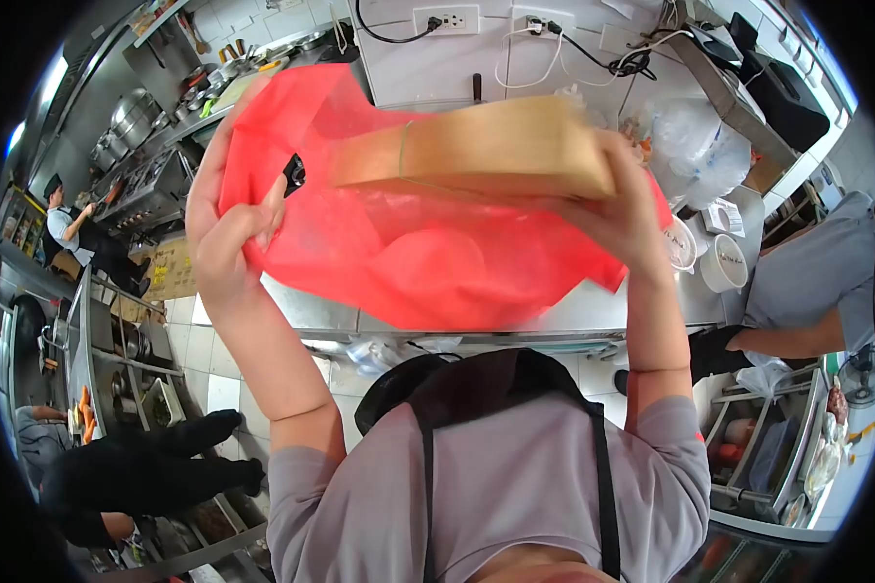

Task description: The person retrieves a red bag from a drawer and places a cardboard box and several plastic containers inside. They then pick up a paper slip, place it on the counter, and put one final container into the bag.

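A thin red plastic bag (360, 282) is spread in front of me above the steel counter. My left hand (231, 219) is closed on the bag's left edge, near a small dark opening. In my right hand (617, 209) is a brown kraft paper box (496, 151), gripped at its right end and blurred by motion. A thin band runs round the box, which lies across the bag in this view. Low in the bag, a rounded shape shows faintly through the red plastic.
White lidded tubs (722, 263) stand on the counter's right, below clear plastic bags (695, 151). Cables (632, 64) hang from wall outlets behind. A person in grey (812, 262) is close on the right; a person in black (151, 464) is lower left. Another stands by the far-left stove.
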`<state>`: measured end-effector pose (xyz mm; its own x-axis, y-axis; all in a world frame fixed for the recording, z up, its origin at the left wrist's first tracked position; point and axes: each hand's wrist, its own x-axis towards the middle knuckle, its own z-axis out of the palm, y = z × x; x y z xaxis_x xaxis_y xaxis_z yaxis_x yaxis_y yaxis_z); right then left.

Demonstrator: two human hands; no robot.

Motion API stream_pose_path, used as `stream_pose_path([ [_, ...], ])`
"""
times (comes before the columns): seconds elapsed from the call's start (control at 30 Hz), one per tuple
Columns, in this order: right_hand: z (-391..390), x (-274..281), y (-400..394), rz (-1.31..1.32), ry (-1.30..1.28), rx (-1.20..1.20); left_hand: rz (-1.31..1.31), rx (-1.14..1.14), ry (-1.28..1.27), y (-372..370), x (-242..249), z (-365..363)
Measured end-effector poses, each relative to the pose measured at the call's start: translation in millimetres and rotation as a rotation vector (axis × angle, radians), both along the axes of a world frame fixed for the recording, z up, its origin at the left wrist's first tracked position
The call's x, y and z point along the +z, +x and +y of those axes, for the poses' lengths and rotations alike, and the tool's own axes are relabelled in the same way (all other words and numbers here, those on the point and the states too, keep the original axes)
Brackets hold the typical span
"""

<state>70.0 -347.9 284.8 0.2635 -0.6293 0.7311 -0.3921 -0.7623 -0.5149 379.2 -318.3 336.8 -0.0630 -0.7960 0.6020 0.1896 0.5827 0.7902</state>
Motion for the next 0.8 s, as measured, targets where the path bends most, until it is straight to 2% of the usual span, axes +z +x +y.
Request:
stream_pose_path([
  [0.03, -16.8, -4.4, 0.8, 0.0, 0.008, -0.003, -0.066, -0.066, -0.026, -2.5, 4.6, 5.2],
  [0.1, -47.7, -15.0, 9.9, 0.469, -0.213, -0.08, -0.105, -0.036, -0.036, -15.5, -0.6, 8.0],
  [0.13, -60.9, -20.7, 16.3, 0.467, -0.207, -0.082, -0.14, -0.002, -0.058, -23.2, -2.5, 9.0],
  [0.2, -81.6, -33.1, 32.9, 0.659, -0.133, 0.017, -0.167, -0.011, -0.054, -36.9, -3.9, 10.9],
  [0.23, -88.7, -38.0, 40.9, 0.656, -0.128, 0.016, -0.19, -0.015, -0.059, -41.5, -4.2, 10.7],
  [0.3, -100.5, -45.4, 54.6, 0.874, 0.158, -0.065, -0.142, -0.041, -0.041, -46.2, -8.5, 6.9],
  [0.4, -113.0, -45.7, 63.4, 0.976, 0.303, -0.008, -0.074, -0.008, 0.028, -48.6, -11.7, 1.4],
  [0.53, -113.3, -33.3, 65.6, 1.052, 0.382, 0.044, -0.064, -0.073, 0.059, -29.5, -8.5, -1.7],
  [0.6, -124.4, -42.8, 61.9, 0.795, 0.573, 0.244, -0.033, -0.059, 0.072, -26.0, -8.9, -3.2],
  [0.63, -135.4, -59.5, 62.8, 0.793, 0.576, 0.245, -0.034, -0.06, 0.076, -27.4, -11.6, -7.9],
  [0.7, -157.4, -101.3, 66.4, 0.852, 0.246, 0.096, -0.024, -0.045, 0.102, -33.2, -20.3, -20.5],
  [0.8, -160.3, -102.9, 62.0, 0.883, 0.268, 0.069, -0.011, -0.004, 0.09, -42.2, -20.0, -20.3],
])
